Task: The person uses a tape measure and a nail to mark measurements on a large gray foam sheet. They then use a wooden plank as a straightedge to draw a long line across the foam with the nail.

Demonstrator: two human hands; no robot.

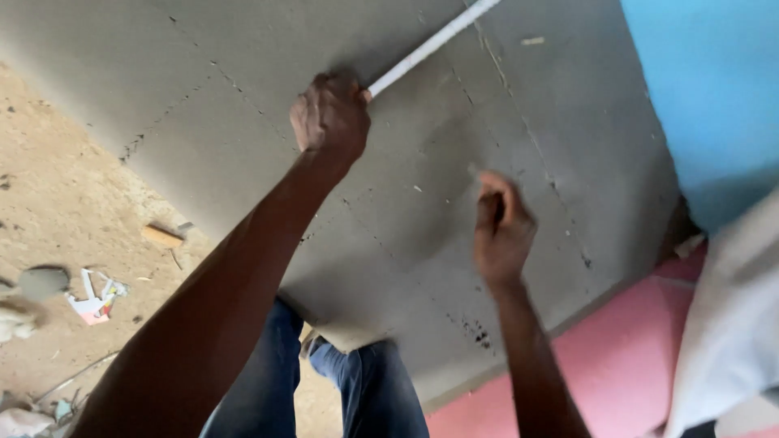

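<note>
On the left lies sandy floor (57, 203) with paper scraps (96, 298). The left hand (329, 113), grip pressed together, pins a white tape measure (430, 45) on the grey board (243, 97). The right hand (501, 231) pinches something small, too blurred to identify, apparently marking; the mark needs a steady tape.

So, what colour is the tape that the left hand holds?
White; the tape shows best in the head view.
</note>
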